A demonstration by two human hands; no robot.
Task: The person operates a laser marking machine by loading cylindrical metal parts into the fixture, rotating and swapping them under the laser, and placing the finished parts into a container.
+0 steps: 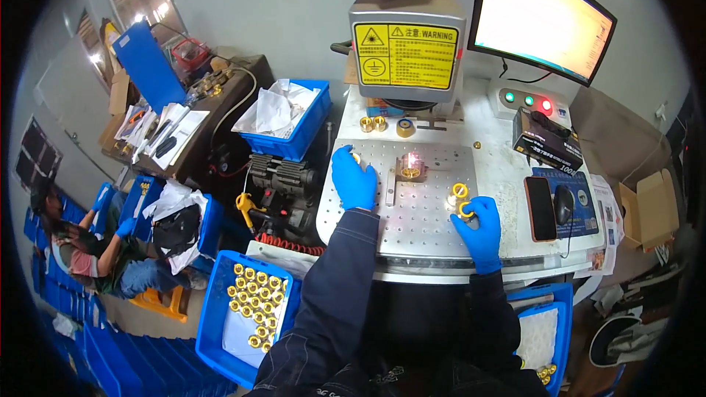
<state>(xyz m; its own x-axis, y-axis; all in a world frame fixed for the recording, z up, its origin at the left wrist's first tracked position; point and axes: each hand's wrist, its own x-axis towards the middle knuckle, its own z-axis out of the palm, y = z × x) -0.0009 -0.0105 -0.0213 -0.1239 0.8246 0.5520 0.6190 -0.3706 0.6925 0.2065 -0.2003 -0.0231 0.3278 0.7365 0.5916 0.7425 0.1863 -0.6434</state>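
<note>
Seen from above, a person wearing dark sleeves and blue gloves works at a white bench [507, 235] with both hands over a perforated metal plate [430, 224]. In the middle of the plate stands a brass fitting [411, 168], lit pinkish, directly below a boxy grey machine head [407, 48] that bears a yellow warning label. A short metal bar [390, 188] is fixed to the plate, to the left of the lit fitting.

The left hand [354, 180] rests at the plate's left edge, thumb apart from the other fingers. A little brass shows beside its fingertips, but I cannot tell whether they grip it. The right hand [479, 231] is at the plate's right side, its thumb and curled forefinger pinching a brass ring [465, 209]; a second brass ring [460, 190] is just beyond it.

Behind the plate are a pair of brass fittings [373, 124] and a round, dark-centred piece [405, 129]. To the right are a control box [529, 105] with two green lights and one red, a bright monitor [544, 18], a phone [540, 209] and a black mouse [564, 204]. Below left, a blue bin [208, 323] holds many brass fittings in rows; below right, a blue tray [565, 316] holds a few more. At far left, a co-worker [92, 257] in blue gloves sits among blue bins
</note>
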